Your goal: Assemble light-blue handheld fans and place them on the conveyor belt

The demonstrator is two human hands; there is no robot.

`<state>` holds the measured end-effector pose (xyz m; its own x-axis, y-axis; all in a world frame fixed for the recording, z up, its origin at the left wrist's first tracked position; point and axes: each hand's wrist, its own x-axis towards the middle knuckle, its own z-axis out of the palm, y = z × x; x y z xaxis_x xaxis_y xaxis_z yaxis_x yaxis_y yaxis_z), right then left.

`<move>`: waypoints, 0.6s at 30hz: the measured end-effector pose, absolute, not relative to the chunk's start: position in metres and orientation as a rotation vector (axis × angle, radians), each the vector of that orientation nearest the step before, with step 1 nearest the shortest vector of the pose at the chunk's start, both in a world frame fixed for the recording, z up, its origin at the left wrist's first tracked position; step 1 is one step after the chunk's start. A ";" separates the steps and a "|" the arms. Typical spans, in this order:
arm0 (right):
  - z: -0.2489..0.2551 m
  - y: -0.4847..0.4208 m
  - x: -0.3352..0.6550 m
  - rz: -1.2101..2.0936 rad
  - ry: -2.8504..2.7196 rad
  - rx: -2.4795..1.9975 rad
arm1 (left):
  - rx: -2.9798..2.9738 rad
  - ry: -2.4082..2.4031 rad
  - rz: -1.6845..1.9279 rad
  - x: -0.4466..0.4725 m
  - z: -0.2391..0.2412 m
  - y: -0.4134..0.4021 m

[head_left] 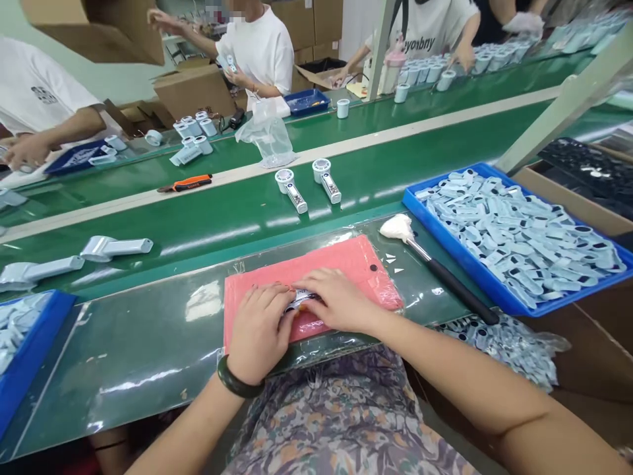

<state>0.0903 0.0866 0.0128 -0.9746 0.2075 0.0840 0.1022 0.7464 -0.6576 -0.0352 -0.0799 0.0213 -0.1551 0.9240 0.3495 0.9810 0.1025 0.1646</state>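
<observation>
Lying between pink mat (pixel 341 264) and tray (pixel 414 201) is a black-handled tool (pixel 459 286).

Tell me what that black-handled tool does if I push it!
The black-handled tool would probably stay stiff: its neck looks like shiny metal. Its handle looks round, so it might roll, but the lumpy white end could stop it.

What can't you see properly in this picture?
Small part, head view: mostly covered by the left hand and right hand; its whole shape can't be told.
Left blue tray, head view: cut off by the left edge.
Bag of pieces, head view: partly hidden by the right blue tray.
White scraps, head view: too small to tell what they are.
</observation>
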 end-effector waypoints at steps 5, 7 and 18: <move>0.010 0.089 0.090 1.025 -2.825 -0.131 | -1.940 -2.182 -0.506 -0.036 0.024 -0.077; 0.010 0.090 0.090 0.994 -2.835 -0.121 | -1.937 -2.166 -0.529 -0.038 0.026 -0.076; 0.013 0.094 0.092 1.128 -2.804 -0.126 | -1.930 -2.214 -0.540 -0.037 0.028 -0.078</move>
